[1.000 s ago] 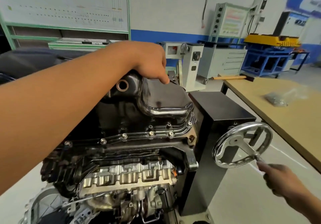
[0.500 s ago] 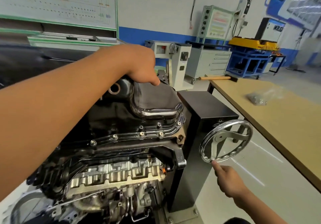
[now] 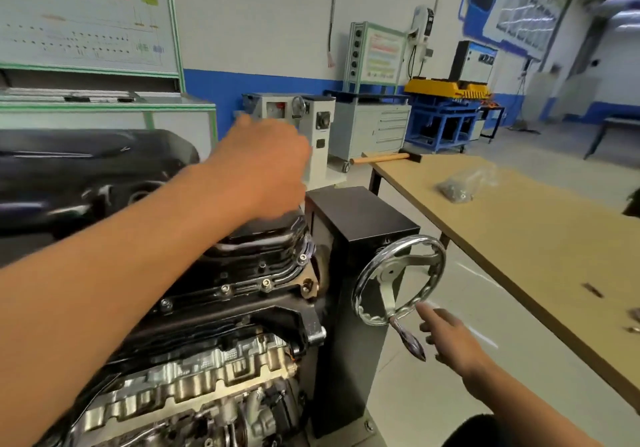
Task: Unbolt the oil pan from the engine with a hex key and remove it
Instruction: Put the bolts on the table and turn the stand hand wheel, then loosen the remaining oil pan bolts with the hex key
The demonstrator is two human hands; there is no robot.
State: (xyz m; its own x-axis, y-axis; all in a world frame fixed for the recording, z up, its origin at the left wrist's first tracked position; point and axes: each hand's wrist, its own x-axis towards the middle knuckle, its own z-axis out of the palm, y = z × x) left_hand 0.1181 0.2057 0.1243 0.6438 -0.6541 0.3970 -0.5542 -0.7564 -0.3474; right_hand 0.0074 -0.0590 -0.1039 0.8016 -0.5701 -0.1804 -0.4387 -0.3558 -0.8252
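Head view takes in the engine [image 3: 194, 360] first, clamped on a black stand [image 3: 349, 308] and rolled so that the oil pan [image 3: 256, 242] faces up and a little toward the camera. That glossy black pan sits on top of the block, its flange bolts [image 3: 265, 283] seemingly all in place along the near edge. To the right runs a wooden desk [image 3: 540, 238] carrying a hammer [image 3: 384, 158] and a clear bag [image 3: 460, 186] of small parts.

Judging by the layout, the step in hand is setting the engine's angle before any unbolting. The left hand [image 3: 266, 172] rests loosely curled on the pan, holding nothing. The right hand [image 3: 450, 335] is open, fingers spread, just beside the crank handle [image 3: 410, 341] of the chrome handwheel [image 3: 398, 280] but not gripping it.

Best practice here: stop the wheel where the bolt heads face squarely (so a hex key seats straight), keep the steadying palm clear of the flange, and fetch the key, which I cannot make out.
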